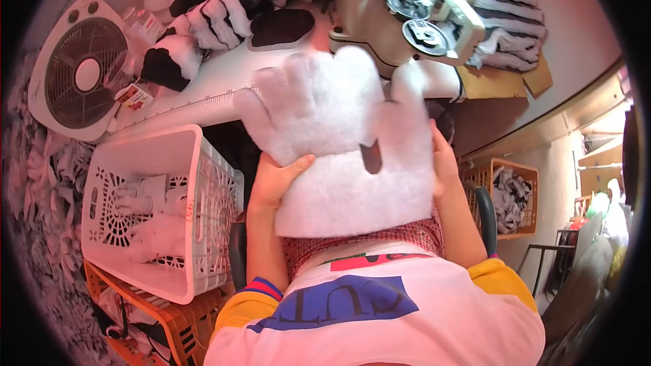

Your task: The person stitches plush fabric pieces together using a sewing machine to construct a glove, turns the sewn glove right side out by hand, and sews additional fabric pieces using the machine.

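A large white fluffy glove-shaped piece with finger lobes lies across my lap, its lobes reaching toward the sewing machine. Near its middle right is a dark oval hole. My left hand grips the left edge, thumb on top and the other fingers hidden beneath. At the right edge, my right hand holds the same piece, with its fingers partly behind it.
A fan stands at the upper left. A white basket with white pieces sits above an orange crate on the left. Black-and-white pieces are heaped on the table. Another basket stands at the right.
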A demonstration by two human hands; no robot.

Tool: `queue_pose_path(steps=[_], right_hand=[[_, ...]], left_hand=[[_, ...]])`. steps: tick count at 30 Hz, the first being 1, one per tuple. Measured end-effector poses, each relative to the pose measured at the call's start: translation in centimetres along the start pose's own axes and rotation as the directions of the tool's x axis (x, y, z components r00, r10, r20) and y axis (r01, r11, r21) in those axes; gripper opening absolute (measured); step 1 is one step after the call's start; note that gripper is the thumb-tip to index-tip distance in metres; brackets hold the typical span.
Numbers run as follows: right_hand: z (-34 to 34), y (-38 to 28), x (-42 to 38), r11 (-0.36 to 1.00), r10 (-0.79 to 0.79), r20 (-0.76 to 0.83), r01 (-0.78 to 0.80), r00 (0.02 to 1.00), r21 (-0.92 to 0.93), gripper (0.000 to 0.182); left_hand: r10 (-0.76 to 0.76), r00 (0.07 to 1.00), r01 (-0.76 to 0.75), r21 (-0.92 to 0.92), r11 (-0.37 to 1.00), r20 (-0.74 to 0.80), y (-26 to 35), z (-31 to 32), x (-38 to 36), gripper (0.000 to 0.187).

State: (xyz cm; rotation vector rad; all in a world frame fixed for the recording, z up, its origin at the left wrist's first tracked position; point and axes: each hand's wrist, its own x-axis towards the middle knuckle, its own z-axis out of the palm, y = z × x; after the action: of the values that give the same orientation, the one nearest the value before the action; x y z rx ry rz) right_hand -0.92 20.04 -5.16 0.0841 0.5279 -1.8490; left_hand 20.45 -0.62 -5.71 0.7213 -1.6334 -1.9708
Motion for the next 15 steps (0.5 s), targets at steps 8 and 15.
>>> queue_pose_path(steps=[8,15], right_hand=[[-8.5,2.8,4.6,0.305,-0.458,-0.084,0.067,0.885,-0.95,0.051],[-4.4,0.8,4.5,-0.247,-0.653,0.21,0.057,0.728,-0.967,0.045]], left_hand=[[0.611,0.78,-0.237,0.839,0.49,-0.136,4.3,2.1,6.6,0.03],[0.691,0.669,-0.351,0.936,-0.034,0.275,5.7,-0.4,21.5,0.022]])
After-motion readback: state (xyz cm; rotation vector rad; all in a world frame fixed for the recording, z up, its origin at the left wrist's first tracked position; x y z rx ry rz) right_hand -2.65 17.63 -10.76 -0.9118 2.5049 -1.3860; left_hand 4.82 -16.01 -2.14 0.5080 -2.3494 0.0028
